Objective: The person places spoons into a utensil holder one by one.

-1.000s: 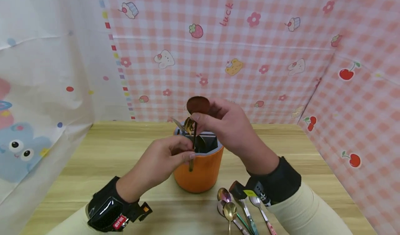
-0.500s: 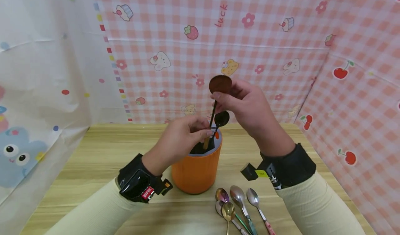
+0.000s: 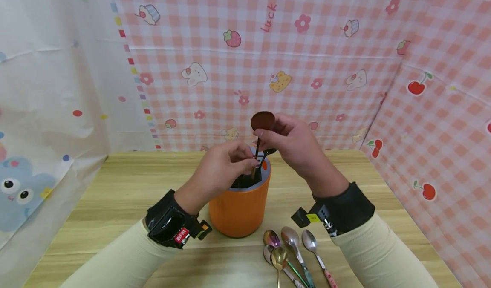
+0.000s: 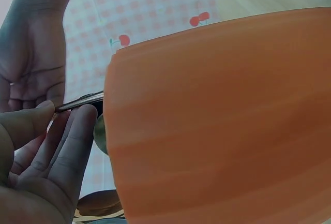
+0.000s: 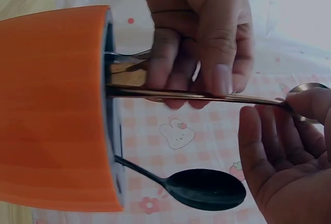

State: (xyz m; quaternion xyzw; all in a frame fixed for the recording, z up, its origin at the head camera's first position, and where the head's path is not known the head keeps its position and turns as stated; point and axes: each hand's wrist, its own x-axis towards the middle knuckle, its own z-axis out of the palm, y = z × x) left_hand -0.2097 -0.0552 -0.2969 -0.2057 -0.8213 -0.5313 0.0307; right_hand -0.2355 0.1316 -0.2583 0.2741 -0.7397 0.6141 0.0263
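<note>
A bronze-coloured spoon (image 3: 262, 121) stands nearly upright, bowl up, over the mouth of an orange container (image 3: 238, 213). My right hand (image 3: 295, 147) pinches it just below the bowl. Lower down, the thumb and fingers of my left hand (image 3: 226, 162) pinch its handle. In the right wrist view the handle runs past the container's rim, so its lower end is hidden inside. A black spoon (image 5: 207, 189) leans out of the same container, bowl outward. Behind my left fingers, gold and silver cutlery (image 5: 129, 74) also sticks out, partly covered.
Several loose spoons lie on the wooden table (image 3: 126, 203) to the container's front right, among them a gold spoon (image 3: 279, 258) and a spoon with a pink handle (image 3: 318, 254). A checked cloth (image 3: 215, 96) hangs behind, with more cloth at both sides.
Both hands shifted up and right with the bronze spoon, its handle moving from the container's front wall to over its mouth. Since then, my right hand and the spoon have dropped a little.
</note>
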